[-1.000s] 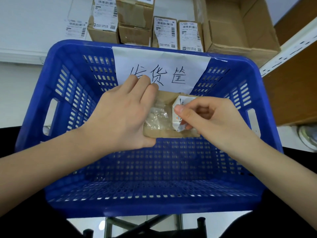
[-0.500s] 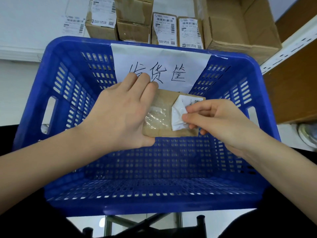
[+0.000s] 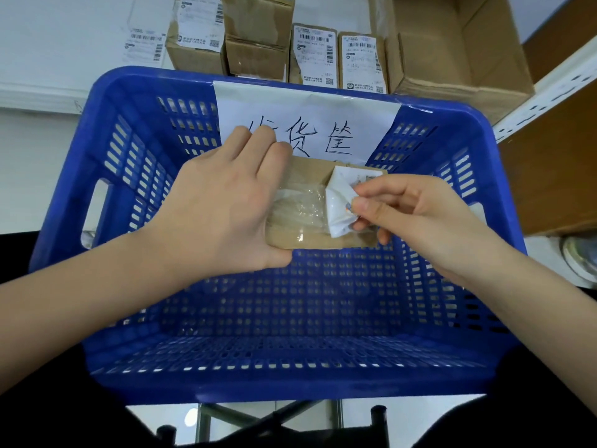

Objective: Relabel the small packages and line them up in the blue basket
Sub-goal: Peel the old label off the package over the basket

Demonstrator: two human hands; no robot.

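Note:
A small brown cardboard package [image 3: 310,234] with clear tape across its face hangs over the blue basket [image 3: 129,176]. My left hand [image 3: 223,208] grips its left end, fingers over the top and thumb under the lower edge. My right hand [image 3: 410,211] pinches the white label [image 3: 339,202], which is crumpled and partly peeled up from the package's right side. The basket holds no other package that I can see. A white paper sign [image 3: 307,124] with handwritten characters is stuck on its far wall.
Behind the basket stand several small labelled cardboard boxes [image 3: 313,56] on a white table, and a large open carton [image 3: 452,50] at the right. A loose label sheet [image 3: 142,46] lies at the left. A brown shelf [image 3: 555,156] rises on the right.
My right hand has pulled the white label further off the package, toward the right and down. My left hand keeps holding the package in nearly the same spot.

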